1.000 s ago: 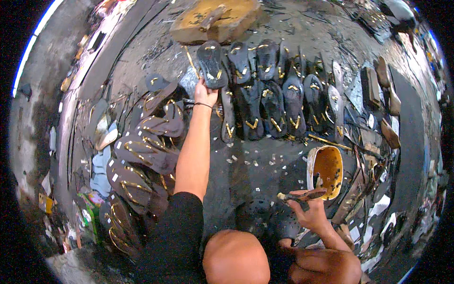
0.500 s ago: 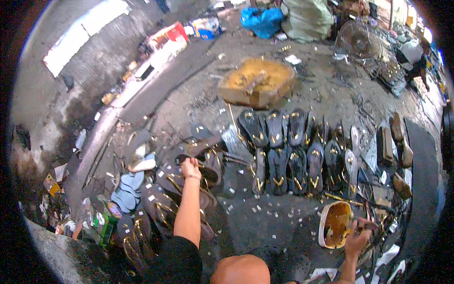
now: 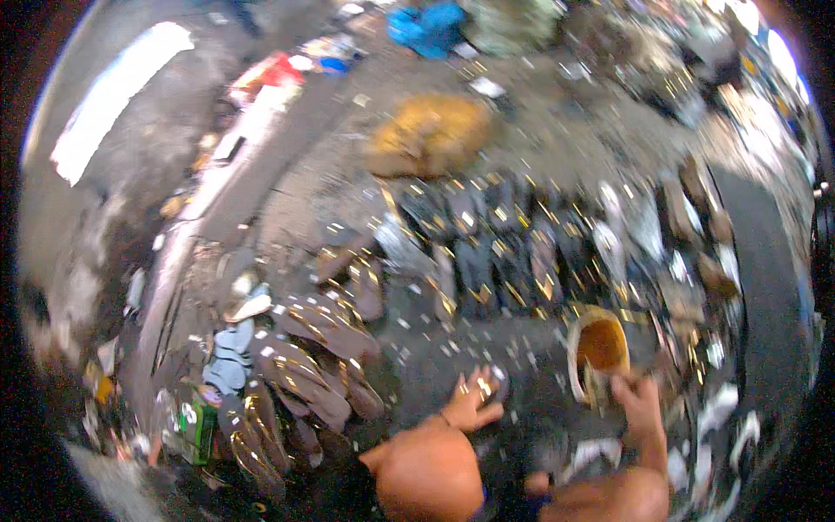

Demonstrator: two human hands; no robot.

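Close in front of my knee, my left hand (image 3: 472, 402) has its fingers on a dark sandal (image 3: 498, 383); blur hides much of the sandal. My right hand (image 3: 639, 398) is at the near edge of a pale, squarish tub (image 3: 574, 352) of amber-brown paste. Its fingers are closed, with a smeared shape by them that I cannot make out. To the left lies a pile of brown sandals (image 3: 300, 370) with gold straps. Beyond the tub, dark sandals (image 3: 474, 270) with gold trim stand in two rows.
A block-like basin of yellow-brown material (image 3: 432, 130) sits behind the rows. Light blue soles (image 3: 230, 357) lie left of the pile, near a green box (image 3: 198, 426). At the back are a blue bag (image 3: 426, 28) and a pale sack (image 3: 513, 22). Scraps litter the floor.
My left hand has come from the sandal pile toward my knee with a dark sandal. My right hand has moved left to the tub's near edge. The whole view has shifted and blurred.
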